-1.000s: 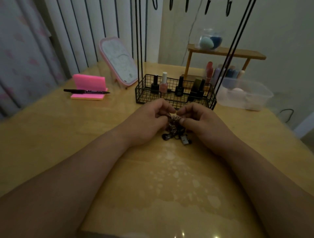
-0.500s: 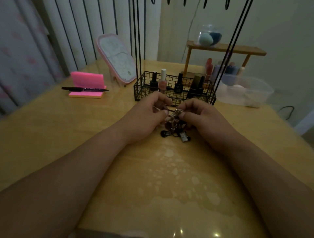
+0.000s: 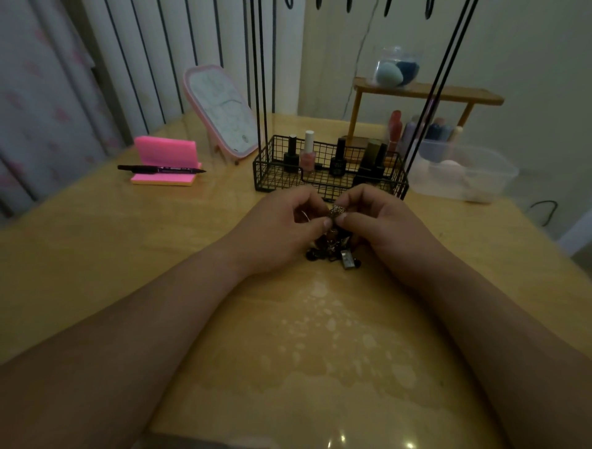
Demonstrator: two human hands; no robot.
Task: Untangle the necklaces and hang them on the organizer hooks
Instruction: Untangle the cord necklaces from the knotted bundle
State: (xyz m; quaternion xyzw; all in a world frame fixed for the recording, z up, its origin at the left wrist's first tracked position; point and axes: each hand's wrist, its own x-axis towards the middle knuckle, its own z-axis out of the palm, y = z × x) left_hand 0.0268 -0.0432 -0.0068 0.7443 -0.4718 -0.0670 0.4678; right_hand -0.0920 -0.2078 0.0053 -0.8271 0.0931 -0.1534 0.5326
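Observation:
A tangled clump of necklaces (image 3: 333, 248) with dark beads and a small square pendant hangs from my fingers down to the wooden table. My left hand (image 3: 282, 224) and my right hand (image 3: 381, 221) both pinch the silvery top of the tangle (image 3: 338, 211), thumbs and forefingers nearly touching. Just behind my hands stands the black wire organizer (image 3: 272, 179), its basket holding nail polish bottles. Its thin uprights rise to a row of hooks (image 3: 352, 4) at the top edge of the view, only their tips visible.
A pink sticky-note pad (image 3: 165, 160) with a black pen (image 3: 160, 169) lies at the left. A pink-framed mirror (image 3: 221, 109) leans behind the basket. At the right are a clear plastic box (image 3: 464, 173) and a wooden shelf (image 3: 426, 93) with a glass jar.
Both hands have stayed pinched on the tangle and lifted it slightly toward the basket. The view has tilted down a little, so the hooks sit nearer the top edge.

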